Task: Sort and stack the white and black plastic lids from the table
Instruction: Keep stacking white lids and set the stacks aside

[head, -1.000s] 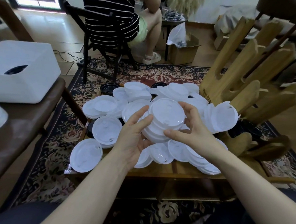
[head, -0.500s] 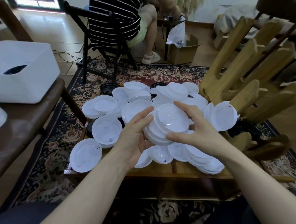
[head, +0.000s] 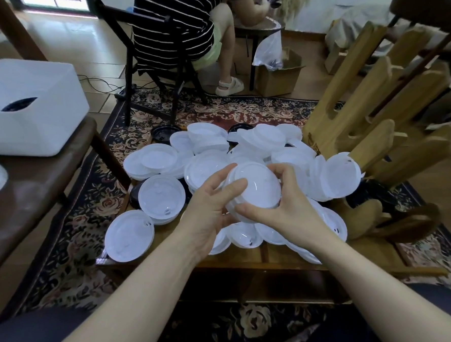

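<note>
Single head-mounted wide-angle view, no second camera. It looks forward and steeply down over both forearms onto the low desk [head: 251, 261], close range, at frame centre. Fisheye bends the edges; rug [head: 72, 233] and floor fill the upper frame beyond.

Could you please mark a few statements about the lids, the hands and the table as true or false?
1. Both hands hold one stack of white lids. True: the left hand and right hand grip it from either side.
2. The held stack is black. False: it is white.
3. A white bin sits on the bench at the left. True.
4. Only white lids lie on the table. False: a black lid shows at the far edge.
5. The right hand rests flat on the table. False: it is raised, fingers curled round the stack.
</note>
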Demonstrator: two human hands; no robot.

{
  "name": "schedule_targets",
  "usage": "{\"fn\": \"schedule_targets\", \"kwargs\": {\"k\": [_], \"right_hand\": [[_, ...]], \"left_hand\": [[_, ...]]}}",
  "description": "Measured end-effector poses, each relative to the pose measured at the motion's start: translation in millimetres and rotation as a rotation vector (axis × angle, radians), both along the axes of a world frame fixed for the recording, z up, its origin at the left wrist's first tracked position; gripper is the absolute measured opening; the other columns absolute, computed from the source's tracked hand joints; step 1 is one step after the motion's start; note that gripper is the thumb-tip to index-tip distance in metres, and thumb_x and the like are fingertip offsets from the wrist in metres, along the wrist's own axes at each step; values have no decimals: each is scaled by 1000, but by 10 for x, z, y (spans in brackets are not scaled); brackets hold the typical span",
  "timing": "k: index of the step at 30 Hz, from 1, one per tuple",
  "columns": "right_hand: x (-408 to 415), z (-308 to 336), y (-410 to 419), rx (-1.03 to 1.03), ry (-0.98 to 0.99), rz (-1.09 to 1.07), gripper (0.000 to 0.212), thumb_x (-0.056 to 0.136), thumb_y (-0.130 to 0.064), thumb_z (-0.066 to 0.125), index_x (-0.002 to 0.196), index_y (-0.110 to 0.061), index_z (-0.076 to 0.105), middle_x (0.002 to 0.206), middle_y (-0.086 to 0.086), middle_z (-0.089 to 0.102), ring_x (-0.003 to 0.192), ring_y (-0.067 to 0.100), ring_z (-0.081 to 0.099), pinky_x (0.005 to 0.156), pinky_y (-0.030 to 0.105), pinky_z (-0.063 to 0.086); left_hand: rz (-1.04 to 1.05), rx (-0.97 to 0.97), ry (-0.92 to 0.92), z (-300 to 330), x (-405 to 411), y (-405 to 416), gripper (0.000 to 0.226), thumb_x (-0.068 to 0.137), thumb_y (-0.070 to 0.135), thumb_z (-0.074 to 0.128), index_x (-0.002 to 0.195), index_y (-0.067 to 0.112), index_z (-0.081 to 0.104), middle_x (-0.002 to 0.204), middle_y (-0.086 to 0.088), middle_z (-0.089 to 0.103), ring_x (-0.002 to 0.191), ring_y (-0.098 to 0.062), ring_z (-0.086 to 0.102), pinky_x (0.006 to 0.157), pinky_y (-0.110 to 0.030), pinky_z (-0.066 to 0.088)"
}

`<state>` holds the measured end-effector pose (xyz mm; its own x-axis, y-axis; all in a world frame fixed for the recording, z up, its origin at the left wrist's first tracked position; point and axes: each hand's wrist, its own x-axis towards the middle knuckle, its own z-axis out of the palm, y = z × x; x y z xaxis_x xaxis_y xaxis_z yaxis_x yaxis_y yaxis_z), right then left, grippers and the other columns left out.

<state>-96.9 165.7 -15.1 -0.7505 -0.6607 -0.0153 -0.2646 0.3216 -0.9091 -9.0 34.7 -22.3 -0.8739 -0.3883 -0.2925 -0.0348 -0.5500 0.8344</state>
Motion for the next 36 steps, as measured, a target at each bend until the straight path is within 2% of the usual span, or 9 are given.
{"fn": "schedule_targets", "kwargs": {"k": [4,7,10,13,21,26,30,33,36], "right_hand": [[-35,-8,25,11,-15,69,74,76,-27,82,129,-22,31,121,-19,43,105,-18,48,79,8,47],[-81,-12,48,-2,-35,101,73,76,-26,83,129,-26,33,128,-13,45,112,-8,51,80,9,47],[-125,-18,69,-31,-51,115,72,68,-33,88,118,-39,36,127,-12,50,114,-1,54,86,20,52],[-143,-24,80,-51,-51,118,74,61,-37,86,117,-40,38,127,-12,53,117,2,55,92,30,54],[-284,55,136,8,-76,242,77,71,-31,86,135,-38,45,128,-21,55,123,4,54,102,38,50],[-306,57,167,23,-83,303,75,77,-19,83,137,-34,42,128,-24,52,123,0,51,103,33,49],[-356,105,209,49,-78,322,79,74,-31,80,141,-36,39,137,-23,48,129,-5,45,102,26,46],[-524,138,328,59,60,166,84,69,-44,77,143,-32,40,142,-17,46,128,-5,46,97,25,48],[-644,57,530,218,275,75,63,76,-38,79,132,-30,51,128,-15,53,117,1,52,86,22,49]], "left_hand": [[41,60,2,-7,-14,-19,48,82,17,70,128,27,64,125,-6,69,97,-18,70,64,-28,59],[58,88,21,-17,-16,-24,44,86,11,67,128,23,64,124,-7,70,99,-21,70,65,-29,61],[55,106,41,-16,-2,-23,58,75,14,70,132,19,62,120,-9,71,94,-21,70,64,-29,61],[54,102,52,-3,3,-25,66,67,17,71,132,17,62,121,-10,71,93,-21,70,63,-29,61],[-9,134,48,22,19,-24,62,72,17,71,133,15,62,123,-10,71,97,-22,73,68,-34,63],[-38,134,59,29,19,-28,60,71,10,69,130,16,62,117,-10,73,96,-23,73,69,-35,64],[32,102,48,8,3,-18,51,84,3,65,133,18,61,118,-8,73,96,-22,72,70,-33,63],[117,36,32,-3,15,-102,47,89,2,63,131,24,63,110,-2,74,85,-13,71,66,-29,62],[150,41,0,-31,65,-205,46,91,4,61,132,26,61,123,-4,69,91,-13,68,64,-27,60]]}}
